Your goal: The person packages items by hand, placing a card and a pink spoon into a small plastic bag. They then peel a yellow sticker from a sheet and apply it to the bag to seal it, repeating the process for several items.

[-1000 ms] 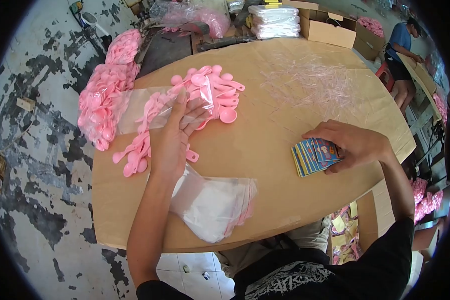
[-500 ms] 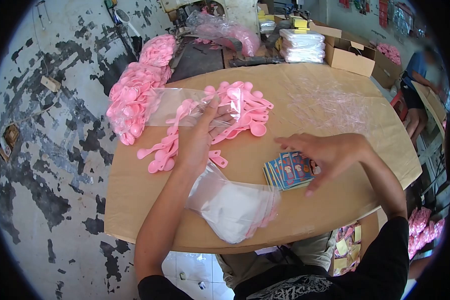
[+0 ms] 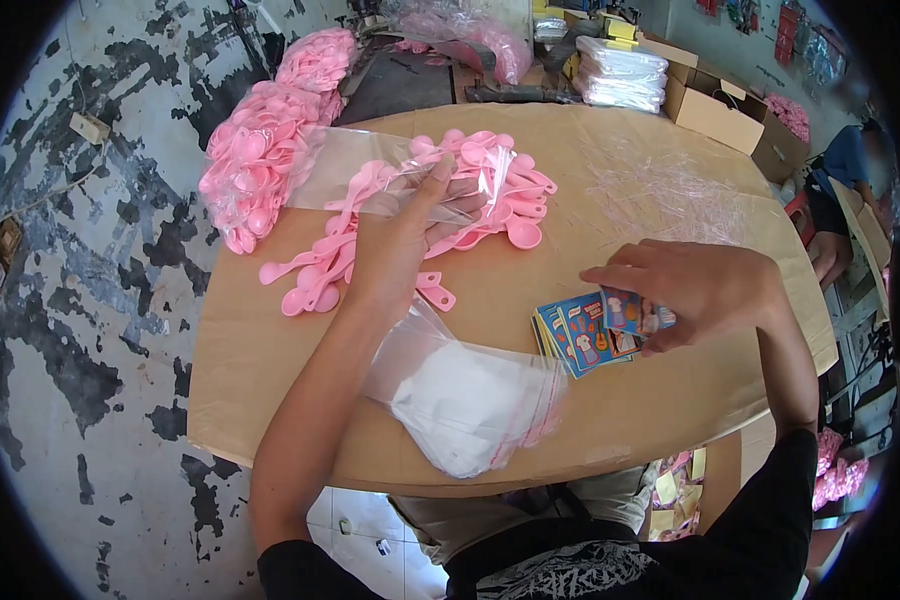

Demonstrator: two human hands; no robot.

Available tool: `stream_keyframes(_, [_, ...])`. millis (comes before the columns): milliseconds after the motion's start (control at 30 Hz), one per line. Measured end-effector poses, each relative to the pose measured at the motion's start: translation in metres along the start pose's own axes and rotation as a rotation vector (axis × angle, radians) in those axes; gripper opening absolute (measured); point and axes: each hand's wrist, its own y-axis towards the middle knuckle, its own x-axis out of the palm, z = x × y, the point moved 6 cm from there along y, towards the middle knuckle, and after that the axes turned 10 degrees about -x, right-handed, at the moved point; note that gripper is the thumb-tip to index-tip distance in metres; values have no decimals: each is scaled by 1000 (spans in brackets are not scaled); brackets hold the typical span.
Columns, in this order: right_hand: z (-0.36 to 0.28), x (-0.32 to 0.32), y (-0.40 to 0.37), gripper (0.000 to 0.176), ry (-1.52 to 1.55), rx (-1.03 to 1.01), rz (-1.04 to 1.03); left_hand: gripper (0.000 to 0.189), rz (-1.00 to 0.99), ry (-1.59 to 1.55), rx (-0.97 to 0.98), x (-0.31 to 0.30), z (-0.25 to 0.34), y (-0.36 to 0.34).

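Note:
My left hand (image 3: 402,235) holds a clear plastic bag (image 3: 335,170) between thumb and fingers, above a loose spread of pink plastic spoons (image 3: 523,233). Further right, my right hand (image 3: 715,290) is closed on a small blue printed card (image 3: 620,310), its edge lifted over the fanned stack of cards (image 3: 573,335). Part of that card is hidden behind the fingers. Below my left wrist lies a pile of clear plastic bags (image 3: 470,410) near the front edge of the table.
The brown-covered table (image 3: 300,410) has thin clear strips (image 3: 670,195) at its right. Bagged pink spoons (image 3: 255,165) stand at the left edge. Behind are stacked plastic packs (image 3: 620,75) and a cardboard box (image 3: 715,120). Another person (image 3: 838,185) sits at far right.
My right hand has come down onto the card stack and taken a card, raising it slightly. My left hand keeps the bag over the spoons. The camera view has shifted a little.

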Motion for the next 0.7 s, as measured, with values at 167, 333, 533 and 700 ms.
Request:
stream_keyframes(167, [-14, -14, 18, 81, 8, -68, 158, 40, -46, -31, 12, 1, 2, 0])
stream_keyframes(333, [13, -49, 44, 55, 160, -10, 393, 37, -10, -46, 49, 0, 3, -1])
stream_keyframes(533, [49, -56, 94, 26, 342, -172, 392, 37, 69, -93, 71, -14, -1, 5])
stream_keyframes(700, [71, -43, 98, 26, 549, -54, 519, 44, 118, -145, 96, -23, -4, 13])
